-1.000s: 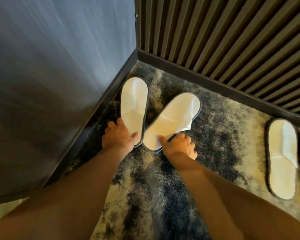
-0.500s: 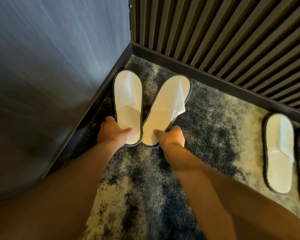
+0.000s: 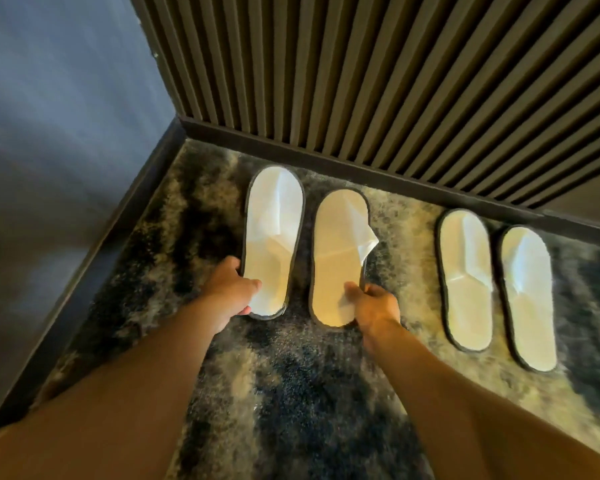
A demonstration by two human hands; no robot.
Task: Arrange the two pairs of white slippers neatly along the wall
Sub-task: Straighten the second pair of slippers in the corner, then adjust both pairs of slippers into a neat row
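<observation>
White slippers [image 3: 272,237] lie toe-first toward the slatted wall [image 3: 395,81] as our left hand [image 3: 227,289] and right hand [image 3: 374,306] each pinch a heel rim, the light, floppy soles likely steering best from there.

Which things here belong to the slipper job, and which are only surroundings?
Part of the job:
- far-left slipper, held by the left hand
- second slipper, held by the right hand
- right pair: third slipper, fourth slipper
- slatted wall

Only surroundings:
- carpet
- blue-grey side wall
</observation>
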